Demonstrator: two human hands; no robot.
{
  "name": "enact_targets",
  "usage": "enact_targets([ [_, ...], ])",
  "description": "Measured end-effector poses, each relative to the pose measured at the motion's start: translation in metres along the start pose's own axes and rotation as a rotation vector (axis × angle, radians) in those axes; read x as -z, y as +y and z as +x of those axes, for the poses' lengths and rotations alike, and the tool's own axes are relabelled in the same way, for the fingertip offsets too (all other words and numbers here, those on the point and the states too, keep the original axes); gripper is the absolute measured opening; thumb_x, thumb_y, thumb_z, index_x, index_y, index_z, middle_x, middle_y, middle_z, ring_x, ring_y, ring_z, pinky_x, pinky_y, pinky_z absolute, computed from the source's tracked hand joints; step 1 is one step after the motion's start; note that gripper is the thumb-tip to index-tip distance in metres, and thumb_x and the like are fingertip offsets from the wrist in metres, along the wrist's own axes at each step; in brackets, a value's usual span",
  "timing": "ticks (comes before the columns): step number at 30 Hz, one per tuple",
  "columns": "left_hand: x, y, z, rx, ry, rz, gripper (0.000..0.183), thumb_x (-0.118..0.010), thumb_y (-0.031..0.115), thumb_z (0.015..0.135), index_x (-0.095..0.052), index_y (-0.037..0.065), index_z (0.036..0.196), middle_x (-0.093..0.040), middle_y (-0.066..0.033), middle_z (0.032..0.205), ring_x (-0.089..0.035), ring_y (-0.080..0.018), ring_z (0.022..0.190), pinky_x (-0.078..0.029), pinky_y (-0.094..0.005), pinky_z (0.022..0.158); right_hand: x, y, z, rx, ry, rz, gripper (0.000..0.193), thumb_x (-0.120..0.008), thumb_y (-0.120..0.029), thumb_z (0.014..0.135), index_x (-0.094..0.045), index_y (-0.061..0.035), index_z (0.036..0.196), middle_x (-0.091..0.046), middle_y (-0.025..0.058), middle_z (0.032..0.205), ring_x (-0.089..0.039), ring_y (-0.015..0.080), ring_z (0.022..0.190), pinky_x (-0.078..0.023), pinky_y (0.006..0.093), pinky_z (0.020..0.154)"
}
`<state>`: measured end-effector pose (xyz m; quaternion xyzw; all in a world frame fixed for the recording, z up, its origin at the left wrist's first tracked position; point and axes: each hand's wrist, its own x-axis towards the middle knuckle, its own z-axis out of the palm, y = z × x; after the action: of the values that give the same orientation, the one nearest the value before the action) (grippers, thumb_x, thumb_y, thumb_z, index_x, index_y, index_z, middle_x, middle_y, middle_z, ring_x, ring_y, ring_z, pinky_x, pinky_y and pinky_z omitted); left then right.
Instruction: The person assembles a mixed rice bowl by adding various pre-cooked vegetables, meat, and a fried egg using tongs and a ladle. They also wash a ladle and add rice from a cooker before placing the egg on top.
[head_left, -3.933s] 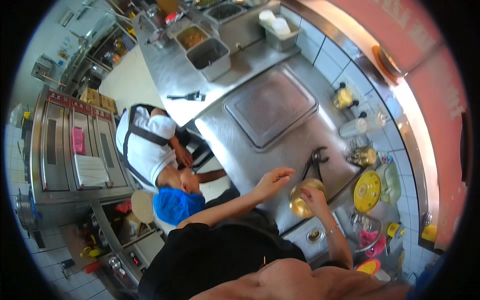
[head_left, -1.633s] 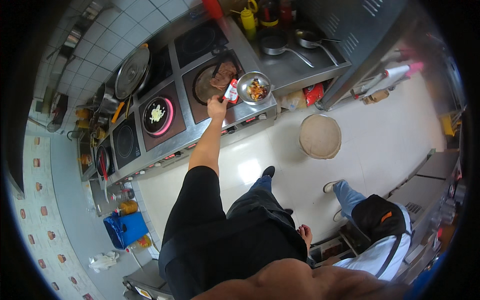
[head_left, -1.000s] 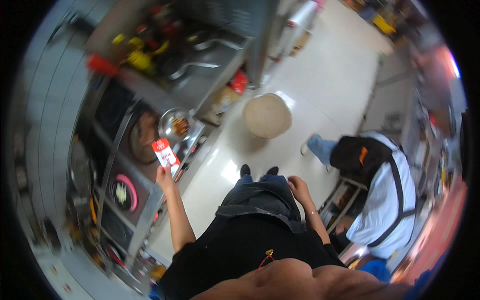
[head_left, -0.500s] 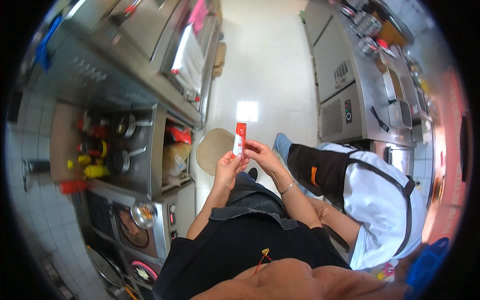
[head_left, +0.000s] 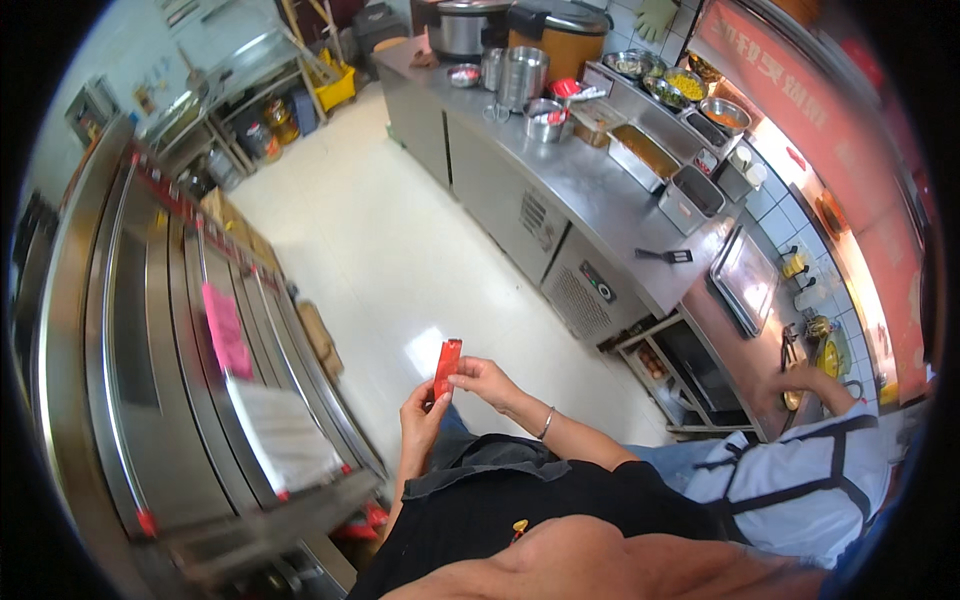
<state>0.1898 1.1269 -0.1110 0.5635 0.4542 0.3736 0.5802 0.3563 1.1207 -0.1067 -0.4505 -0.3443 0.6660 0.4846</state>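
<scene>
A slim red box-like packet (head_left: 447,362) is held upright in front of my body. My left hand (head_left: 422,412) grips its lower end between thumb and fingers. From the right, my right hand (head_left: 484,380) pinches its side, the thumb against the packet's face. A bracelet is on my right wrist. What is inside the packet cannot be seen.
A steel counter (head_left: 560,185) runs along the right, carrying pots, food trays and a black slotted spatula (head_left: 664,257). At the right, a person in a white top (head_left: 795,480) reaches toward the counter. Steel cabinets (head_left: 130,330) with a pink cloth (head_left: 227,330) line the left.
My view has swung to the right, bringing the counter and back of the kitchen into sight. The packet has turned from its red-and-white face to a red one. Both hands still hold it.
</scene>
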Motion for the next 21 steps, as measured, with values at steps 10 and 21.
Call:
enact_targets([
  [10, -0.017, 0.071, 0.335, -0.116, -0.292, 0.153, 0.016, -0.061, 0.011, 0.08, -0.063, -0.001, 0.09, -0.062, -0.0026, 0.075, -0.055, -0.009, 0.069, -0.044, -0.0244, 0.064, 0.097, -0.066, 0.136, 0.102, 0.443, -0.163, 0.024, -0.052, -0.015, 0.089, -0.054, -0.0039, 0.111, -0.061, 0.0048, 0.098, -0.057, 0.0109, 0.084, -0.045, 0.0245, 0.073],
  [21, -0.131, 0.125, 0.728, -0.221, -0.152, 0.242, 0.017, -0.06, 0.013, 0.082, -0.063, -0.002, 0.088, -0.058, 0.0007, 0.072, -0.047, -0.0057, 0.062, -0.039, -0.0215, 0.056, 0.299, -0.126, 0.211, 0.127, 0.907, -0.394, 0.016, -0.052, -0.008, 0.087, -0.057, 0.0004, 0.1, -0.064, 0.0083, 0.084, -0.06, 0.0121, 0.074, -0.05, 0.0259, 0.069],
])
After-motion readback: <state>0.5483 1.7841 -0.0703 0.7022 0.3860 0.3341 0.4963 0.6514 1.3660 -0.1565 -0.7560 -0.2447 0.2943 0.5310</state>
